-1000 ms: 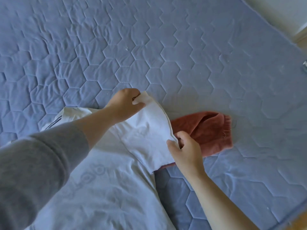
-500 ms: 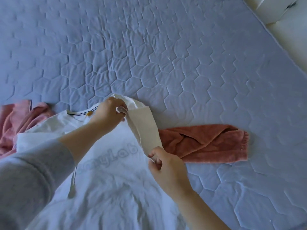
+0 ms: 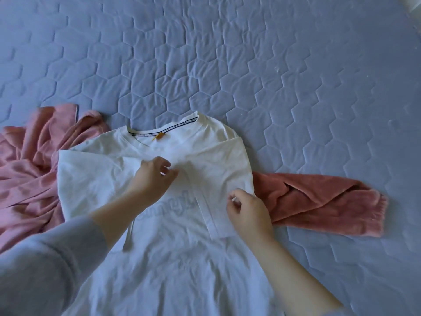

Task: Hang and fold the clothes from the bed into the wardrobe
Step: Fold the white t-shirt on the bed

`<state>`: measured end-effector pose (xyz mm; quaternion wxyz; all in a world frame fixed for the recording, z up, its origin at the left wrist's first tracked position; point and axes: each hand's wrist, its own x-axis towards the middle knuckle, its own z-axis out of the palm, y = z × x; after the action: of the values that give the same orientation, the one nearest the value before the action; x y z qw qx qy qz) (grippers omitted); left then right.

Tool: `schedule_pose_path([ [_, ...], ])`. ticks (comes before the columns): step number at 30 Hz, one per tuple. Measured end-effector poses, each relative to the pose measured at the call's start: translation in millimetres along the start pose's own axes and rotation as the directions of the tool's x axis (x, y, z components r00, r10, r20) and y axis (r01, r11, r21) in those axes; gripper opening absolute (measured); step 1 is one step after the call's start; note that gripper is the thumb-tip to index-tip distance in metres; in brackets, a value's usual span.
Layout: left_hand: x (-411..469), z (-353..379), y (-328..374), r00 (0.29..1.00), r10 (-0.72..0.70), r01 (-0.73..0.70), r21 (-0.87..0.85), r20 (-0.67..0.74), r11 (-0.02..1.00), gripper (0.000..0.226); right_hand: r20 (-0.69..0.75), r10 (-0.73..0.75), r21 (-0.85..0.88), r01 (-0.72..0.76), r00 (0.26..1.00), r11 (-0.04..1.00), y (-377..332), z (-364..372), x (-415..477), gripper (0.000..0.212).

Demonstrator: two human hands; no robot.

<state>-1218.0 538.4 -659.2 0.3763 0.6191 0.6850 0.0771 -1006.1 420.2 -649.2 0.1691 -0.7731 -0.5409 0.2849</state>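
The person is folding the white T-shirt (image 3: 177,258): left hand (image 3: 151,179) is resting loose-fingered on its chest, right hand (image 3: 249,213) is pinching the folded sleeve (image 3: 227,169). The near hem probably needs folding up next.

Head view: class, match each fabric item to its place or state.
1. white cotton T-shirt
2. pale pink cloth garment
3. rust-red fleecy garment
4. blue quilted bed cover

a. lies beneath everything
b. bunched at the T-shirt's left
c. centre, sleeves folded inward
d. sticks out at the T-shirt's right

Pairs: 1-c, 2-b, 3-d, 4-a
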Motion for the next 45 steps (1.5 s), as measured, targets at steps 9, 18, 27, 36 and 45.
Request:
schedule_pose_path([
  [9, 21.7, 29.0, 26.1, 0.944, -0.319, 0.318, -0.492, 0.084, 0.811, 0.027, -0.097, 0.069, 0.024, -0.067, 0.993, 0.997, -3.1, -16.6, 42.9, 0.015],
  [18, 27.2, 5.9, 5.4, 0.981, -0.188, 0.156, -0.364, -0.054, 0.918, 0.005, -0.026, -0.012, -0.122, 0.009, 1.000, 0.993, -19.0, -13.9, 97.9, 0.035],
  [27, 54.6, -47.2, -60.6, 0.985, 0.158, -0.146, 0.149, -0.073, 0.978, 0.035, 0.271, -0.080, -0.233, 0.147, 0.959, 0.961, -34.5, -17.2, 172.2, 0.081],
  [36, 93.6, -88.6, -96.9, 0.996, 0.087, -0.054, 0.566, -0.030, 0.823, 0.118, 0.418, 0.044, -0.262, 0.074, 0.907, 0.962, -36.6, -18.4, 195.4, 0.113],
  [45, 101.3, -101.0, -91.9, 1.000, -0.006, 0.011, 0.600, -0.010, 0.800, 0.062, 0.351, -0.009, -0.419, 0.166, 0.936, 0.893, -39.0, -14.0, 190.4, 0.061],
])
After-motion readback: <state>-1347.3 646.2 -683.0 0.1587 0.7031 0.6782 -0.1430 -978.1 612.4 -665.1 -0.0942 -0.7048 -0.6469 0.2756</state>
